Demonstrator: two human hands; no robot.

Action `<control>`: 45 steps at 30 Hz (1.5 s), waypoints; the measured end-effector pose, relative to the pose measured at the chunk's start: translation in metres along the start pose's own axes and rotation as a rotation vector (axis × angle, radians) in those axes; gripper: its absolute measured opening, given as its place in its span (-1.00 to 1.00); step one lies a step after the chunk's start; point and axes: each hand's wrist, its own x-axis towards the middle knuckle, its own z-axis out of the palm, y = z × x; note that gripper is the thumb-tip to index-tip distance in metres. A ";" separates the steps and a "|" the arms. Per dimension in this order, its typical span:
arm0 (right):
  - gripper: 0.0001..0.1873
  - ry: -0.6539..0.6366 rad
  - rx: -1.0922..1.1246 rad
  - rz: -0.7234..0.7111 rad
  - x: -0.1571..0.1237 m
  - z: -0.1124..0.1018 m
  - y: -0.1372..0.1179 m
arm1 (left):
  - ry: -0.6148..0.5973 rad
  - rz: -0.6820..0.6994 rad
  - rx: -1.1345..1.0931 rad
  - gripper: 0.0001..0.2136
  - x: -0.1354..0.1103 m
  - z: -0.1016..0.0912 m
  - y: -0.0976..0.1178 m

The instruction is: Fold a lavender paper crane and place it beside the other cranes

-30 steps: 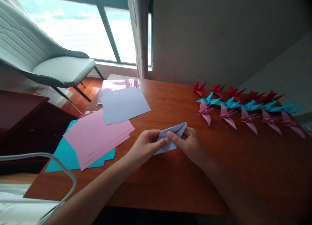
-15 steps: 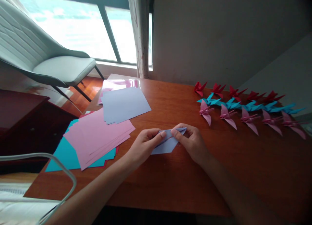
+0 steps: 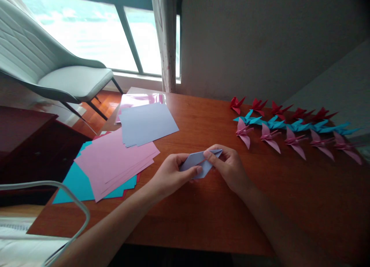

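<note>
A partly folded sheet of pale lavender origami paper is held between both hands above the brown table. My left hand grips its left part, with the thumb across the lower flap and the fingers behind. My right hand pinches the narrow pointed right end, thumb on top near the upper edge. The right hand's fingertips behind the paper are mostly hidden. Left of my hands lie flat lavender sheets and pink sheets, with blue sheets beneath the pink.
Along the table's right side stand rows of folded cranes: red, blue and pink. A shiny pink packet lies at the back left. A pale chair stands beyond, and a white curved tube is at lower left.
My left thumb has slid down from the upper fold onto the lower flap, and the paper has tilted, showing more of its upper panel. My right hand keeps its pinch.
</note>
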 end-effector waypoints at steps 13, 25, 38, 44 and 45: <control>-0.76 -0.027 -0.197 0.182 0.011 -0.025 0.006 | 0.460 0.471 0.837 -0.68 -0.002 -0.013 -0.012; -0.83 0.110 -1.011 -0.422 -0.044 -0.033 0.017 | -0.076 0.742 1.520 -0.61 -0.023 0.004 -0.029; -0.83 -0.151 -1.045 -0.628 -0.054 -0.019 0.023 | 0.054 0.865 1.526 -0.68 -0.028 0.001 -0.027; -0.87 -0.098 -1.046 -0.664 -0.057 -0.017 0.022 | 0.063 0.863 1.385 -0.63 -0.027 0.004 -0.022; -0.86 -0.104 -1.036 -0.656 -0.056 -0.017 0.022 | 0.062 0.862 1.363 -0.63 -0.026 0.003 -0.022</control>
